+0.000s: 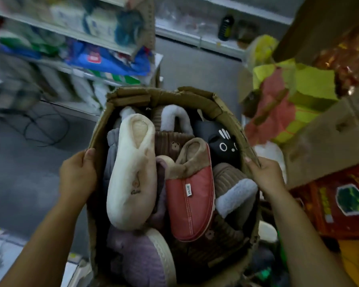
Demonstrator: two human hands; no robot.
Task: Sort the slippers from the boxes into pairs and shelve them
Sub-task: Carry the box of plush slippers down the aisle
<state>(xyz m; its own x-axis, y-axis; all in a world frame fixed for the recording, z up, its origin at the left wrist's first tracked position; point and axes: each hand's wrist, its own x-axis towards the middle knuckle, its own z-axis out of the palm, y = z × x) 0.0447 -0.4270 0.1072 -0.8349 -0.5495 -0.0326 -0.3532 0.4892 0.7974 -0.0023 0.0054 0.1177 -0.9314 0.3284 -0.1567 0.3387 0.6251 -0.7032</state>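
1. Head view, the grip: left hand clamps the left wall of the cardboard box, fingertips hooked over the rim. Right hand pinches the right rim the same way. Both hands hold the box and nothing else.
2. Same view, the load: all the slippers are inside the box, heaped loose and unpaired. A white slipper and a red slipper ride on top, a black slipper sits at the far right, and a purple slipper lies at the near edge.
3. Risk one: that rim looks torn and soft. With the grip on the thin top edge only, the wall could buckle or rip and the box would drop.
4. Risk two: any tilt, and the white slipper, lying highest, looks likeliest to slide out.
5. Risk three: a dark cable loops on the floor to the left, and with the box blocking the downward view a foot could catch it.
6. Risk four: the colours are jumbled and the mates look buried, so a hasty pick could shelve a mismatched pair. The shelves are too blurred to show a free spot.
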